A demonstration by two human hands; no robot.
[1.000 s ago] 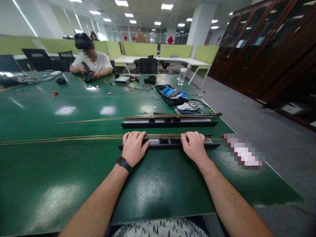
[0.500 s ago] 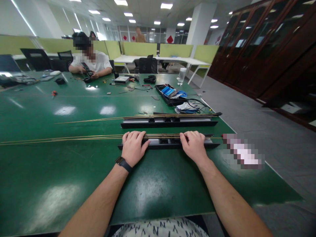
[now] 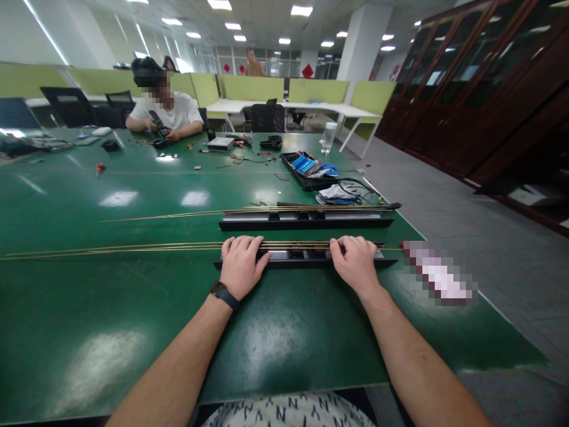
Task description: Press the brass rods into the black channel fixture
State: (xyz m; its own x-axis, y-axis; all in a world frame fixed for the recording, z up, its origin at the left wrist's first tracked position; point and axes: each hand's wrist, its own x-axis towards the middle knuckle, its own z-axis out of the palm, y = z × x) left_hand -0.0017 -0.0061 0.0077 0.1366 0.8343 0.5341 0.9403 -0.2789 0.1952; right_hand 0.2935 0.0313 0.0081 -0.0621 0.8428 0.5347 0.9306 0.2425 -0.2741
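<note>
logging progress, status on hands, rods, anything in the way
Left hand and right hand over near black rail. Golden rods run along it, under both hands. Second black rail beyond, seemingly not blocking.

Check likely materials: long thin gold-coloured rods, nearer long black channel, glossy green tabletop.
Gold-coloured rods: likely polished metal, perhaps brass; yellow sheen.
Nearer black channel: metal or plastic, can't tell; dark outer edge, shinier grey inside.
Green tabletop: probably a smooth plastic sheet or coating; glossy, reflecting light in bright patches.

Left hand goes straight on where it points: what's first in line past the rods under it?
Probably the far rail, lying across the left hand's way. Height is hard to judge; it might pass over.
</note>
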